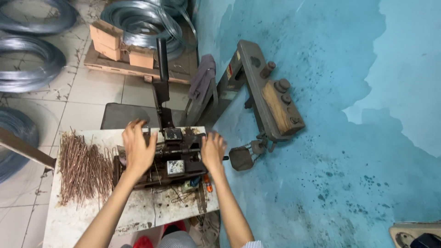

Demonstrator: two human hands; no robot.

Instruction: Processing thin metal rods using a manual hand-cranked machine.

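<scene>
My left hand (138,147) and my right hand (213,150) are both bare, with no gloves, rings or watch that I can see, and my forearms are uncovered all the way down to the bottom edge of the view. At my right elbow a bit of short sleeve (255,244) shows, pale with thin stripes. Below, between my arms, I see more of the same striped cloth (177,240) and a patch of red fabric (144,241) beside it.

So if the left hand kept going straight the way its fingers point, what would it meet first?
Probably the upright black lever of the small metal press: the left hand points up and slightly right toward its base, though depth is hard to judge from above.
</scene>
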